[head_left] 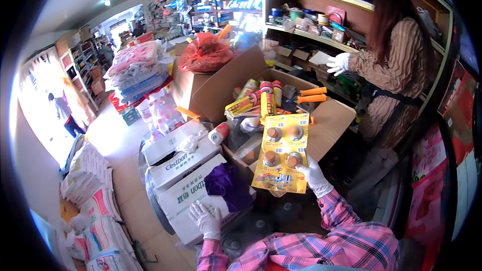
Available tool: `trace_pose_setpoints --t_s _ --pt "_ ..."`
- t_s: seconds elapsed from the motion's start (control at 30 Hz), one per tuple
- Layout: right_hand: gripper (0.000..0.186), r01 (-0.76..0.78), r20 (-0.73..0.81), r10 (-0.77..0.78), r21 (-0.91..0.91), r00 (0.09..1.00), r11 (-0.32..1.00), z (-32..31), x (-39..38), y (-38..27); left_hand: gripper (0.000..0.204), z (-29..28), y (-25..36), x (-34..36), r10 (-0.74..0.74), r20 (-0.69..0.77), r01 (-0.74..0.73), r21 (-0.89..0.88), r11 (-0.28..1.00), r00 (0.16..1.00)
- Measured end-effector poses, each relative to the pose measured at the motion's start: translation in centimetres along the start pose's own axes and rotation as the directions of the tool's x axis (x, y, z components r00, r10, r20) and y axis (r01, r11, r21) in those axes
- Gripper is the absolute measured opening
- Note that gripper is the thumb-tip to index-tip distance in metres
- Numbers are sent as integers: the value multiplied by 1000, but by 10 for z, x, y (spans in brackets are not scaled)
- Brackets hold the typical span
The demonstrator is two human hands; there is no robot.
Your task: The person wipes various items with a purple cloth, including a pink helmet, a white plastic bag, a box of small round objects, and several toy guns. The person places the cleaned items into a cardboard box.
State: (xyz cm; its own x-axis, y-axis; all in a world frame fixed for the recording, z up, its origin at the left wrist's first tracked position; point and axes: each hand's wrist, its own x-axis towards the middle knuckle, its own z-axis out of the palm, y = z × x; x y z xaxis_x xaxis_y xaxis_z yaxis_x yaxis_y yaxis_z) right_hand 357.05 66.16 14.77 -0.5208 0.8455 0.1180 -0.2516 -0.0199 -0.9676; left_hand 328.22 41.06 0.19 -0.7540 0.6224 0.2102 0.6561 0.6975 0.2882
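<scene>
My right hand (315,176), in a white glove, grips the lower right edge of a yellow blister card (281,175). Several round metal pieces with brown caps sit under its clear plastic. I hold it up in front of an open cardboard box (331,125). Inside that box lie red-and-yellow wrapped rolls (267,98) and tools with orange handles (312,94). My left hand (206,219), also gloved, has its fingers spread over a white carton (186,211). Beside it a crumpled purple cloth (228,185) lies on the carton.
Another person (396,65) in a tan knit top stands by the shelves (321,37) at the right, a white-gloved hand (338,63) held out. A red plastic bag (203,54) rests on a box behind. Stacked white sacks (90,185) line the left wall; plastic bottles (163,113) stand left.
</scene>
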Motion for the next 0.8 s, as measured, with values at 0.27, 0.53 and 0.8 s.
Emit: trace_pose_setpoints --t_s 0.27,0.53,0.8 --pt "46 54 -26 -54 -2 998 999 12 10 -7 83 -3 0 -1 -3 -4 3 -3 1000 1000" --pt "42 108 -99 -107 6 989 994 9 16 -10 86 0 0 -3 0 -58 -3 -50 999 998" --pt "40 90 -77 -91 -13 993 996 8 12 -10 85 -1 2 -4 9 -50 -11 -45 999 999"
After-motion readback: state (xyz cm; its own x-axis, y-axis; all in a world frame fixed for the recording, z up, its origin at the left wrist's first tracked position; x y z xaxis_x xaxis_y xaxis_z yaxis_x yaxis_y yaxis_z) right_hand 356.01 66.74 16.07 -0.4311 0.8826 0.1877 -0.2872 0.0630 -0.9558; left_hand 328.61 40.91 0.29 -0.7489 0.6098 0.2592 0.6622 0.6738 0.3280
